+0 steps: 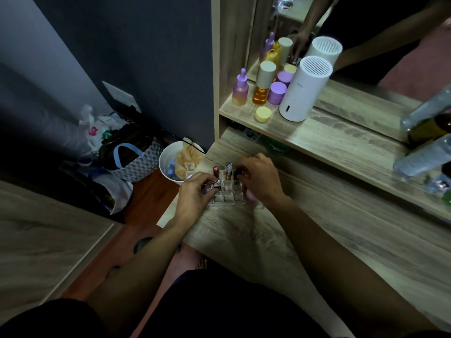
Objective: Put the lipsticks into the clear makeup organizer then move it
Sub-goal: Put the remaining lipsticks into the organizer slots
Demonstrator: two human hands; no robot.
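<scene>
The clear makeup organizer (228, 195) sits near the left end of the wooden dressing table (317, 230), a grid of small cells. A red lipstick (215, 171) and a silver-capped lipstick (228, 169) stand upright in its back row. My left hand (195, 193) is over the organizer's left side, fingers closed on a silver-and-dark lipstick (216, 185). My right hand (261, 179) is at the organizer's right side, fingertips closed on a dark lipstick (238, 174) at the back row. A pink item (250, 195) shows under my right palm, partly hidden.
A shelf (341, 145) behind the tabletop carries purple and amber bottles (240, 87), a yellow jar (263, 114) and a white cylindrical device (305, 89) before a mirror. Plastic bottles (422, 152) lie at the right. A white bin (175, 159) and bags (131, 152) stand on the floor left of the table.
</scene>
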